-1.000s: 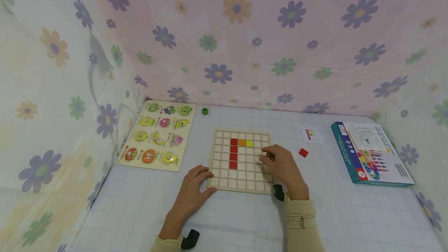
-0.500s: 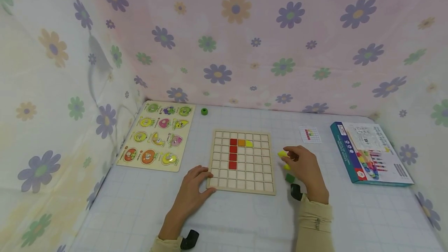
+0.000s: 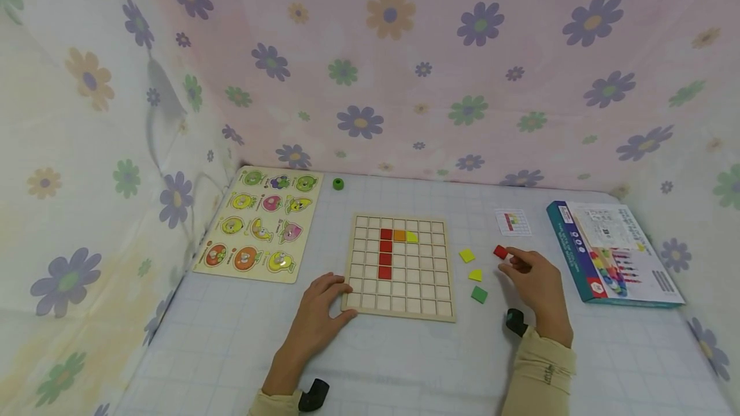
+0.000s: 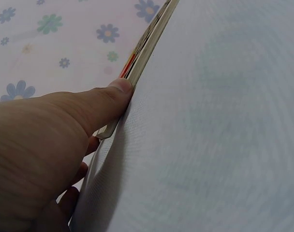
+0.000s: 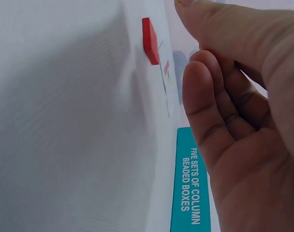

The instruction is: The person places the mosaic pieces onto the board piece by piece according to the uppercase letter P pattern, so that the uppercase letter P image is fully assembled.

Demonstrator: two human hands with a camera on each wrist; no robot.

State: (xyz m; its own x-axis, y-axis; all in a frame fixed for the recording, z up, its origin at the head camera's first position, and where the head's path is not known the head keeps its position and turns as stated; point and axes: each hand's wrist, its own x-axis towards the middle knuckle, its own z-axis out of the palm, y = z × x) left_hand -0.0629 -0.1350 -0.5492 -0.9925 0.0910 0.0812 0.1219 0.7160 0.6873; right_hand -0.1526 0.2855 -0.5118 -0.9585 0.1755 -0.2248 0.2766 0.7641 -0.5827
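My left hand (image 3: 318, 307) holds the near left corner of a wooden grid board (image 3: 399, 317), thumb on the front edge and fingers along the left side. In the left wrist view the thumb presses the board's edge (image 4: 149, 48). On the grid sit a column of several red tiles (image 3: 385, 247), an orange tile (image 3: 399, 235) and a yellow tile (image 3: 412, 237). My right hand (image 3: 537, 284) reaches to a loose red tile (image 3: 500, 251), fingertips right at it. In the right wrist view the red tile (image 5: 149, 41) lies on the cloth beside the curved, unfilled fingers.
Two yellow tiles (image 3: 466, 255) and a green tile (image 3: 478, 294) lie right of the board. A pattern card (image 3: 513, 222) is behind the red tile. A teal-edged box (image 3: 618, 255) stands right, a fruit puzzle (image 3: 260, 223) left, a green bead (image 3: 338, 183) at the back.
My right hand has moved right from the board's right side to the loose red tile. The yellow and green tiles it covered now show. The left hand has stayed at the board's corner.
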